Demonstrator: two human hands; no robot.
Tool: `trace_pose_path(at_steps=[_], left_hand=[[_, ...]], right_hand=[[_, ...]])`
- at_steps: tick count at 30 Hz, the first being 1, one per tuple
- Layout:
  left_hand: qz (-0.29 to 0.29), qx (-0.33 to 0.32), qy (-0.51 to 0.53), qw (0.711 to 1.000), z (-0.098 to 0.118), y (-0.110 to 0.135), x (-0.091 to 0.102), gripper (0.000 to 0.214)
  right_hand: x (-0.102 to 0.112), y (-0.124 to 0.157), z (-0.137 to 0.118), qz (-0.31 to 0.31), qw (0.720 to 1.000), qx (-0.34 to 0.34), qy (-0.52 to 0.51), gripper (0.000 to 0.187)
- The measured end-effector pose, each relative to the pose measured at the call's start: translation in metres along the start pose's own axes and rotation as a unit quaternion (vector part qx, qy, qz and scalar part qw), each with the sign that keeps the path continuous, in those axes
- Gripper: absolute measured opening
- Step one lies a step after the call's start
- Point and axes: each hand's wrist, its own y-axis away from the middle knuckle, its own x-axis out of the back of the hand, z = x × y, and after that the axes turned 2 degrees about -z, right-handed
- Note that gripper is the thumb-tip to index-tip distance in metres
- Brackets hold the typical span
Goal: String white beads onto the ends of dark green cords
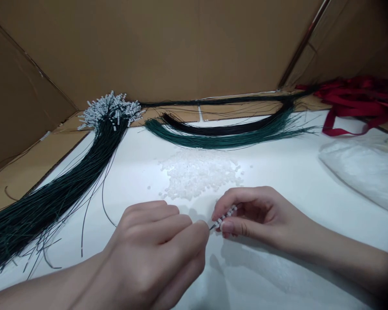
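Note:
My left hand [161, 249] is closed in a fist, back of the hand up, around a dark thin wire [211, 227], a short bit of which shows past the thumb. White beads [229, 212] sit in a row along the wire's end. My right hand [252, 213] pinches this beaded end between thumb and fingertips, close to the left hand. Beyond both hands lies a loose spread of small clear-white beads [200, 172] on the white board [278, 168]. What the left fingers do underneath is hidden.
At left lies a thick bundle of dark green wires [77, 181] with white beaded tips [111, 112]. Bare green wires [220, 141] and black wires [213, 128] curve behind the beads. Red ribbon [358, 103] and a clear plastic bag [365, 168] lie right. Cardboard walls [181, 47] enclose the back.

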Motion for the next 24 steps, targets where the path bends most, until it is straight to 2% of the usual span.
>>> trace_pose_path(at_steps=[2, 13, 24], left_hand=[[-0.006, -0.006, 0.005, 1.0, -0.0003, -0.0001, 0.0009, 0.019], [-0.012, -0.006, 0.021, 1.0, 0.0, 0.0009, 0.0035, 0.026], [-0.015, -0.012, 0.026, 0.999, -0.0012, -0.0002, 0.0044, 0.027]], right_hand=[[-0.0001, -0.0008, -0.0004, 0.001, 1.0, -0.004, 0.002, 0.005], [-0.0009, 0.0018, -0.0009, -0.001, 0.998, 0.007, 0.059, 0.016], [-0.0007, 0.0027, 0.0014, -0.015, 0.999, 0.02, 0.033, 0.018]])
